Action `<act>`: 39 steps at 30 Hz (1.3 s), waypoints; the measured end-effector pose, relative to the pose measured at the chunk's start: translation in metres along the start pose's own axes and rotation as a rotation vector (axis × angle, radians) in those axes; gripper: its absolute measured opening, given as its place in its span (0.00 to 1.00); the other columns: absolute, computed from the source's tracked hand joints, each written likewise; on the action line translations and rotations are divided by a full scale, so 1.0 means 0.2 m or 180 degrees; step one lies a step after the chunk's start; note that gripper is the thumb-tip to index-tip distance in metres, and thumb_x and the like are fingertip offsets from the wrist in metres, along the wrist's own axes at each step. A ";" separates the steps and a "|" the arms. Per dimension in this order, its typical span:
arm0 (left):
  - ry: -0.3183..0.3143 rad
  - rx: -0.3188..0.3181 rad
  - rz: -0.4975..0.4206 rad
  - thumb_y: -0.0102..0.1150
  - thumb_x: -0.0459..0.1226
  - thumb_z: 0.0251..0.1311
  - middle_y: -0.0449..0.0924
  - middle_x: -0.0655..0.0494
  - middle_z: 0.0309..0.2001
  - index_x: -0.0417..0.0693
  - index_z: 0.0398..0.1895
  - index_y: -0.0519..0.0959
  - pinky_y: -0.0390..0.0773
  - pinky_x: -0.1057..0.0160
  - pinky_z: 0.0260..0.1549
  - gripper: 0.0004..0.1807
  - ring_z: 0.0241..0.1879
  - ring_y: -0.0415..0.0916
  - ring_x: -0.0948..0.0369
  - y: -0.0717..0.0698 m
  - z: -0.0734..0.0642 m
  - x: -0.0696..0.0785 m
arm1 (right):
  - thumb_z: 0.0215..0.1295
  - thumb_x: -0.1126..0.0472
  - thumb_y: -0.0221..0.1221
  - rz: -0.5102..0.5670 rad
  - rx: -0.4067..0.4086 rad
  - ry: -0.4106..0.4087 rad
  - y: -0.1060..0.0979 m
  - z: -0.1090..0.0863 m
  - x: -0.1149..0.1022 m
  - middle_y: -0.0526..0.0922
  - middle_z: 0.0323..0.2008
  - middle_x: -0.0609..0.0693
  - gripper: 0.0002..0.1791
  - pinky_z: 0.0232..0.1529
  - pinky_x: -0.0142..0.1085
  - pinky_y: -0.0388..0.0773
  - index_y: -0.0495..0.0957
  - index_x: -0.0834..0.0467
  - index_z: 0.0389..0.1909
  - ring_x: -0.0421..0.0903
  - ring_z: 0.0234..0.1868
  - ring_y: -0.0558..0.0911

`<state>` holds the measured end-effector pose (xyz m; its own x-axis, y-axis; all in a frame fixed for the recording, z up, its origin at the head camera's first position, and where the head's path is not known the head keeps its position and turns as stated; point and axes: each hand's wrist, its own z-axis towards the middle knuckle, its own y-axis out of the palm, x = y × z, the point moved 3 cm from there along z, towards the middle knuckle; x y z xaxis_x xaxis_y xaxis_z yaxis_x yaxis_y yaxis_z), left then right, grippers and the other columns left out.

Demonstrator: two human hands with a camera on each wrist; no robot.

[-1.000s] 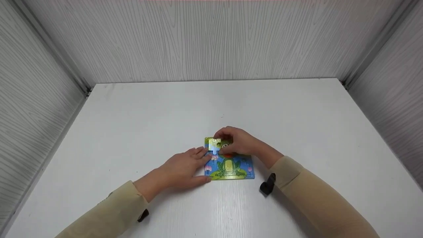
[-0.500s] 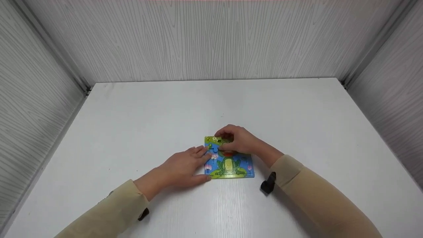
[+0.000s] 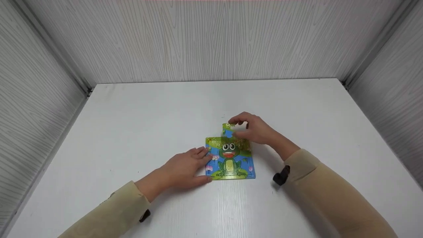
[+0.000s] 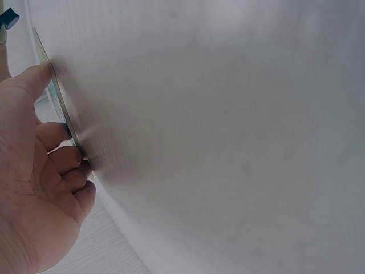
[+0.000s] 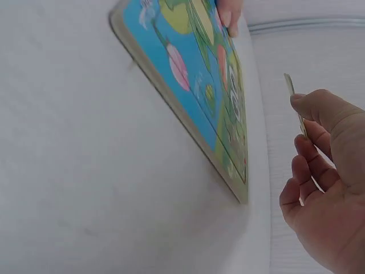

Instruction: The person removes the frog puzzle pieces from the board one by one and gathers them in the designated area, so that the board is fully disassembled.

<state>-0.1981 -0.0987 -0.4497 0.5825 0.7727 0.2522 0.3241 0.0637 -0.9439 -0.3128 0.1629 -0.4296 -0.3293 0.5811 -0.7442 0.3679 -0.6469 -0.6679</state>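
**A:** Puzzle check, biggest first. You've got the white table (image 3: 132, 125), grey wood-grain walls (image 3: 211, 39) on three sides. What's on it?

**B:** Frog puzzle board (image 3: 230, 159) lies flat near mid-table, just in front of you. Frog pic w/ blue water and green edge faces up. In the right wrist view the board (image 5: 188, 85) runs slanted across frame, printed side showing.

**A:** Your left hand?

**B:** Your left hand (image 3: 185, 168) lies flat on the table at the board's left edge, fingers straight, tips touching the board's left side, thumb near the bottom-left corner. Nothing gripped. Left wrist view shows the same: left hand (image 4: 34, 188) against the board's thin edge (image 4: 57, 97), rest is blurry white.

**A:** Right?

**B:** Your right hand (image 3: 254, 130) hovers just past the board's far edge, thumb and fingers pinching a small puzzle piece (image 3: 228, 129), green and blue. Piece is off the board, above the table. Right wrist view: piece (image 5: 293, 100) seen edge-on between thumb and fingertips of the right hand (image 5: 328, 188), apart from the board.

**A:** Smallest bits?

**B:** Beige sleeves (image 3: 109, 215), black wrist-cam mount (image 3: 281, 177) under your right cuff.
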 end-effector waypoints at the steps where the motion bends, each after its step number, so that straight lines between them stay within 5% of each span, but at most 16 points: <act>1: 0.0002 0.0001 0.0001 0.51 0.65 0.73 0.53 0.51 0.84 0.51 0.85 0.60 0.60 0.47 0.77 0.45 0.83 0.50 0.52 0.00 0.00 0.00 | 0.68 0.56 0.69 -0.0005 0.0025 0.0009 -0.02 0.00 0.01 0.81 0.59 0.47 0.23 0.58 0.46 0.73 0.82 0.52 0.64 0.50 0.59 0.74; 18: 0.0009 0.0013 0.0017 0.50 0.66 0.73 0.53 0.51 0.84 0.52 0.85 0.60 0.61 0.46 0.76 0.45 0.83 0.50 0.51 0.01 -0.01 -0.01 | 0.71 0.59 0.67 -0.0055 0.0247 0.0322 -0.27 -0.06 0.32 0.79 0.64 0.53 0.23 0.65 0.54 0.70 0.81 0.55 0.66 0.55 0.64 0.72; 39: 0.0006 -0.0013 -0.0015 0.49 0.66 0.73 0.52 0.54 0.85 0.54 0.85 0.59 0.59 0.47 0.77 0.46 0.84 0.48 0.54 0.01 0.00 -0.01 | 0.72 0.59 0.68 0.0007 0.0339 0.0619 -0.30 -0.07 0.42 0.80 0.65 0.54 0.26 0.68 0.52 0.69 0.78 0.55 0.70 0.56 0.66 0.72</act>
<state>-0.1984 -0.1011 -0.4529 0.5823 0.7713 0.2569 0.3298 0.0647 -0.9418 -0.3509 0.2564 -0.4523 -0.1508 0.6573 -0.7384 0.2711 -0.6908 -0.6703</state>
